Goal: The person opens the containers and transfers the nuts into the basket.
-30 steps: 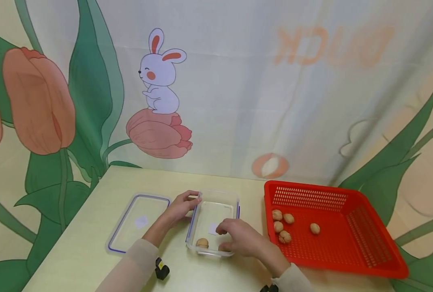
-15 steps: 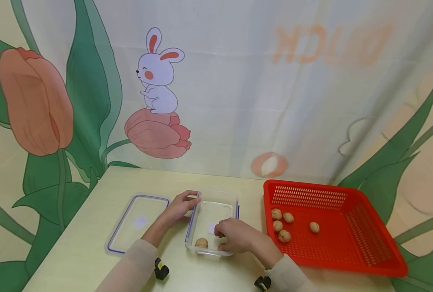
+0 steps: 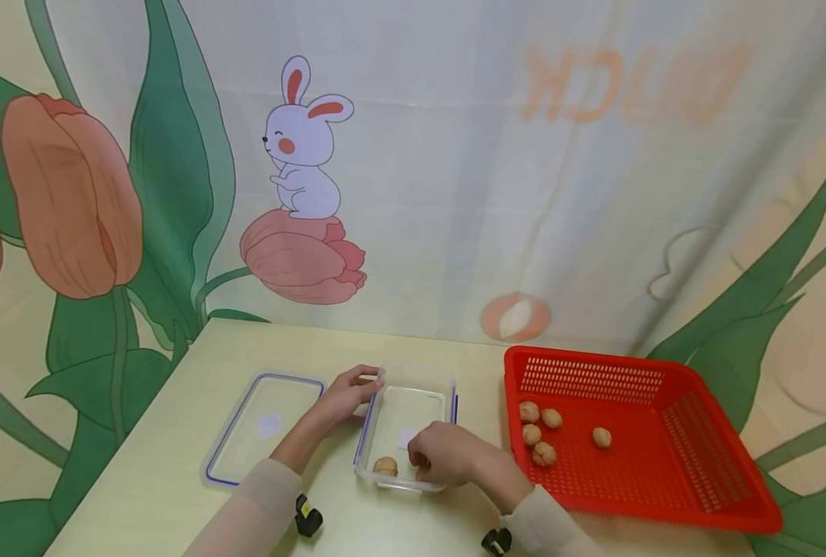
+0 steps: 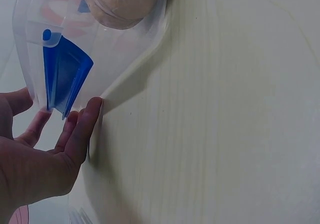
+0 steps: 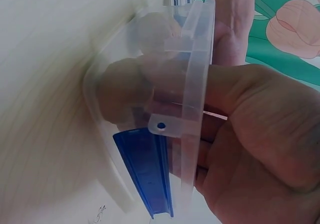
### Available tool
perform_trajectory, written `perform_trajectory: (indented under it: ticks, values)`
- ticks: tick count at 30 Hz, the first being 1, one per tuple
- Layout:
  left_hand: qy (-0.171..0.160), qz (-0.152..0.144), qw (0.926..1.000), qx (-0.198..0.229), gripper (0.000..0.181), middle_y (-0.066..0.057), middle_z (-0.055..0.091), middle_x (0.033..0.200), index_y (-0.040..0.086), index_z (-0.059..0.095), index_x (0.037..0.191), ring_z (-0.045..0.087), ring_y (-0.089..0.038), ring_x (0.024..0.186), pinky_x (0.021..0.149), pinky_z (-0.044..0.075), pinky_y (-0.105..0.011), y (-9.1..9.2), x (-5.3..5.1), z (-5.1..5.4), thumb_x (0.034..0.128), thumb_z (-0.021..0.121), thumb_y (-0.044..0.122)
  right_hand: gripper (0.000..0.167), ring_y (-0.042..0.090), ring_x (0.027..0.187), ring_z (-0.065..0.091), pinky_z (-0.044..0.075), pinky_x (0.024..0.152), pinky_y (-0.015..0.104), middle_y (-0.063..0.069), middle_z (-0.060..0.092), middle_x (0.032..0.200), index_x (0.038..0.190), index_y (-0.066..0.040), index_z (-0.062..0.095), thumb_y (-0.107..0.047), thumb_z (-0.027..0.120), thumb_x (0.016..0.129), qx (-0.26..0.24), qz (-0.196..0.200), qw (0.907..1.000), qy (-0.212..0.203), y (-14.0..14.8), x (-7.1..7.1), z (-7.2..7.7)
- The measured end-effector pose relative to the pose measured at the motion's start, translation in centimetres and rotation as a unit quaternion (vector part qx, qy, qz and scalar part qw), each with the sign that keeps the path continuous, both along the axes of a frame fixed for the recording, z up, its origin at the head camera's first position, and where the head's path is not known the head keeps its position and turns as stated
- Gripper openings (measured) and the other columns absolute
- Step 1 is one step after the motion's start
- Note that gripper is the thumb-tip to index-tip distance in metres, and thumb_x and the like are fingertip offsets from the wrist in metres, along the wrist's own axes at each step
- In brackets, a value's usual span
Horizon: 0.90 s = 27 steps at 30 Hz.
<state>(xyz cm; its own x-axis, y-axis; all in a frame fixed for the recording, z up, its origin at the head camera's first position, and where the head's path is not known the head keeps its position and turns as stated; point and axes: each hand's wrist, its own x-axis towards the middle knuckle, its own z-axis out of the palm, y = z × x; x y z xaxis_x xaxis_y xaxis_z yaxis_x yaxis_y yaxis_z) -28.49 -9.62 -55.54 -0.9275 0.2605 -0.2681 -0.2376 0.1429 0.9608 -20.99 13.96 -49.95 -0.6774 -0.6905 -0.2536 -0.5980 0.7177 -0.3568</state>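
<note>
A clear plastic food container (image 3: 402,486) with blue clasps stands uncovered on the table. My left hand (image 3: 343,398) holds its left wall, thumb at the rim and fingers along the outside; in the left wrist view the fingers (image 4: 82,129) lie beside a blue clasp. Inside the container's near right corner, my right hand (image 3: 448,456) has its fingers curled on a walnut (image 5: 122,92), partly hidden in the head view. Through the clear wall the right wrist view shows thumb and fingers against that nut. Another walnut (image 3: 385,466) lies in the near left corner.
A red plastic basket (image 3: 719,522) stands to the right with several walnuts (image 3: 543,453) mostly along its left side. The clear lid (image 3: 235,433) with a blue seal lies flat on the table (image 3: 141,480) at the left. A printed curtain (image 3: 427,193) hangs behind.
My right hand's thumb and fingers have drawn closer together at the container's near right corner, its wrist shifting slightly left. The left hand stays on the container.
</note>
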Motion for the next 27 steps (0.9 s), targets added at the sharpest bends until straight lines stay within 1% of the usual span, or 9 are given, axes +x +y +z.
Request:
perform_trajectory:
  ticks: [4, 8, 12, 14, 17, 20, 22, 24, 27]
  values:
    - [0.003, -0.005, 1.0000, 0.004, 0.047, -0.022, 0.055, 0.146, 0.010, 0.054, 0.149, 0.055, -0.046, 0.136, 0.093, 0.058, -0.061, 0.1, 0.1, 0.0, 0.1082, 0.063, 0.031, 0.008, 0.007, 0.068, 0.052, 0.046, 0.065, 0.023, -0.010, 0.059, 0.073, 0.091, -0.014, 0.074, -0.007, 0.079, 0.090, -0.017, -0.003, 0.9998, 0.009, 0.1, 0.0, -0.3]
    - [0.005, -0.003, 1.0000, 0.003, 0.047, -0.022, 0.056, 0.145, 0.010, 0.055, 0.148, 0.055, -0.047, 0.136, 0.094, 0.057, -0.062, 0.1, 0.1, 0.1, 0.1080, 0.064, 0.031, 0.010, 0.008, 0.071, 0.053, 0.048, 0.066, 0.022, -0.007, 0.060, 0.076, 0.096, -0.010, 0.075, -0.004, 0.077, 0.088, -0.060, -0.012, 0.9981, 0.009, 0.2, -0.3, -0.3]
    - [0.003, -0.001, 1.0000, 0.005, 0.045, -0.023, 0.056, 0.144, 0.009, 0.056, 0.148, 0.055, -0.046, 0.136, 0.094, 0.057, -0.063, 0.1, 0.1, 0.1, 0.1081, 0.063, 0.029, 0.015, 0.009, 0.077, 0.057, 0.053, 0.074, 0.024, -0.001, 0.068, 0.086, 0.102, -0.004, 0.076, -0.002, 0.075, 0.088, -0.112, -0.016, 0.9934, 0.019, 0.2, -0.5, -0.3]
    - [0.002, -0.001, 1.0000, 0.006, 0.045, -0.023, 0.056, 0.144, 0.009, 0.056, 0.148, 0.055, -0.047, 0.136, 0.094, 0.057, -0.063, 0.0, 0.1, 0.0, 0.1081, 0.063, 0.029, 0.014, 0.012, 0.082, 0.061, 0.055, 0.079, 0.025, 0.000, 0.070, 0.090, 0.102, -0.004, 0.075, -0.003, 0.076, 0.089, -0.131, -0.025, 0.9907, 0.028, 0.3, -0.5, -0.2]
    - [0.001, -0.002, 0.9999, 0.011, 0.045, -0.023, 0.056, 0.144, 0.009, 0.056, 0.147, 0.056, -0.046, 0.135, 0.093, 0.057, -0.063, 0.0, 0.0, -0.2, 0.1078, 0.064, 0.028, 0.011, 0.018, 0.087, 0.066, 0.056, 0.083, 0.028, -0.001, 0.069, 0.093, 0.101, -0.007, 0.074, -0.007, 0.079, 0.091, -0.156, -0.053, 0.9860, 0.028, 0.5, -0.2, 0.2]
    - [-0.001, -0.003, 0.9999, 0.013, 0.045, -0.024, 0.056, 0.144, 0.009, 0.056, 0.148, 0.056, -0.046, 0.135, 0.092, 0.058, -0.062, -0.1, 0.0, -0.3, 0.1077, 0.064, 0.028, 0.014, 0.024, 0.092, 0.068, 0.057, 0.085, 0.031, -0.002, 0.069, 0.095, 0.102, -0.008, 0.073, -0.010, 0.082, 0.092, -0.180, -0.078, 0.9799, 0.036, 0.9, 0.1, 0.9]
    - [-0.002, -0.004, 0.9999, 0.012, 0.046, -0.024, 0.056, 0.145, 0.009, 0.055, 0.148, 0.057, -0.046, 0.135, 0.092, 0.058, -0.062, -0.1, 0.0, -0.3, 0.1077, 0.064, 0.028, 0.016, 0.024, 0.093, 0.068, 0.057, 0.086, 0.033, -0.001, 0.069, 0.097, 0.104, -0.008, 0.073, -0.010, 0.083, 0.091, -0.202, -0.086, 0.9740, 0.057, 1.4, 0.4, 1.5]
    - [-0.001, -0.006, 0.9999, 0.010, 0.046, -0.024, 0.056, 0.145, 0.010, 0.055, 0.149, 0.056, -0.046, 0.135, 0.093, 0.058, -0.062, 0.0, -0.1, -0.2, 0.1080, 0.064, 0.029, 0.018, 0.024, 0.094, 0.068, 0.058, 0.087, 0.035, 0.000, 0.070, 0.099, 0.105, -0.008, 0.073, -0.009, 0.083, 0.091, -0.226, -0.095, 0.9662, 0.081, 2.1, 0.7, 2.1]
    - [0.000, -0.002, 1.0000, 0.004, 0.046, -0.023, 0.056, 0.146, 0.010, 0.055, 0.149, 0.056, -0.046, 0.135, 0.094, 0.057, -0.063, 0.0, 0.1, -0.3, 0.1084, 0.063, 0.029, 0.021, 0.022, 0.095, 0.069, 0.059, 0.088, 0.037, 0.000, 0.071, 0.103, 0.108, -0.009, 0.073, -0.009, 0.085, 0.091, -0.256, -0.113, 0.9537, 0.110, 3.1, 1.1, 2.9]
